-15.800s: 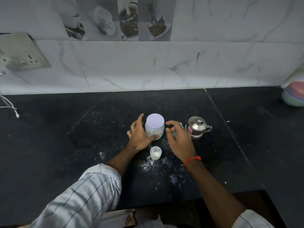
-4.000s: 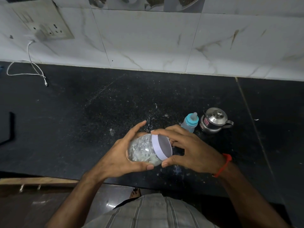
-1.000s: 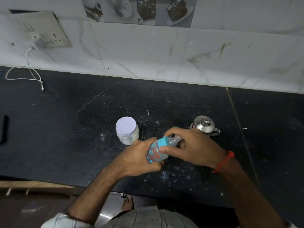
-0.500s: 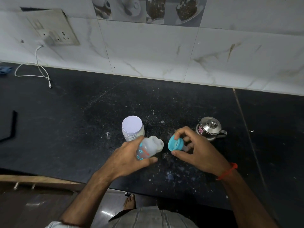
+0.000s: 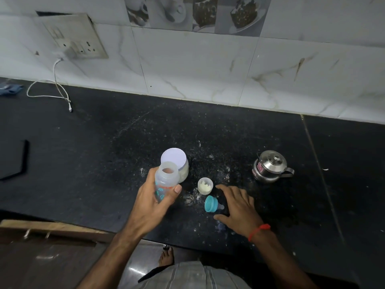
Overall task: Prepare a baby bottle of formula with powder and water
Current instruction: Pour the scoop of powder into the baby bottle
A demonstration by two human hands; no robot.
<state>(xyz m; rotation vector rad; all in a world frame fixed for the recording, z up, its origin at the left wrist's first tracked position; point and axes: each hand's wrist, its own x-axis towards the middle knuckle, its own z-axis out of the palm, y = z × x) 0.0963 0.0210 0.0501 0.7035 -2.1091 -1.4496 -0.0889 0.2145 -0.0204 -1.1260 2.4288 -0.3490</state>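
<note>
Left hand (image 5: 153,202) gripping uncapped baby bottle (image 5: 165,182); right hand (image 5: 239,207) spread, fingers relaxed, just beside teal nipple cap (image 5: 210,203) lying on countertop (image 5: 104,163).

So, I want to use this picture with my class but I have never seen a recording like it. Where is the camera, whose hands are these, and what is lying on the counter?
The camera sits on a person's head and looks down, so the two bare arms are that person's own; there is no machine. The left hand holds an open baby bottle. The right hand is open, fingers spread beside the blue teat cap, which lies on the black counter. Also on the counter: a small white cup with powder, a white-lidded jar, a small steel pot and spilled powder.
</note>
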